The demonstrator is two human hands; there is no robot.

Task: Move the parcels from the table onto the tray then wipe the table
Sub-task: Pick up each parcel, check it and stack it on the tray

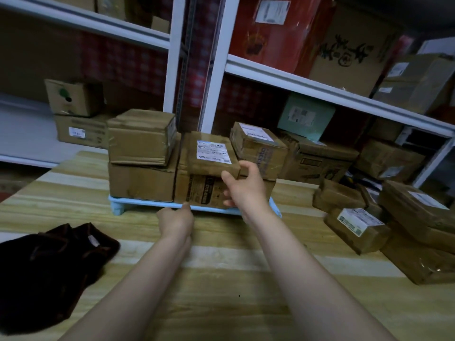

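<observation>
A light blue tray (138, 202) stands on the wooden table (221, 279) and carries several stacked brown parcels. My right hand (243, 188) grips the near right corner of a flat labelled parcel (211, 156) that lies on top of the middle stack. My left hand (176, 221) holds the tray's front rim, fingers curled at the edge. More brown parcels (357, 227) lie on the table at the right. A dark cloth (49, 269) is bunched on the table at the near left.
White metal shelving (320, 89) rises behind the table, loaded with cardboard boxes and a red box (275, 30). A lower shelf at the left holds two more boxes (76, 114). Bare wood shows between the cloth and the right-hand parcels.
</observation>
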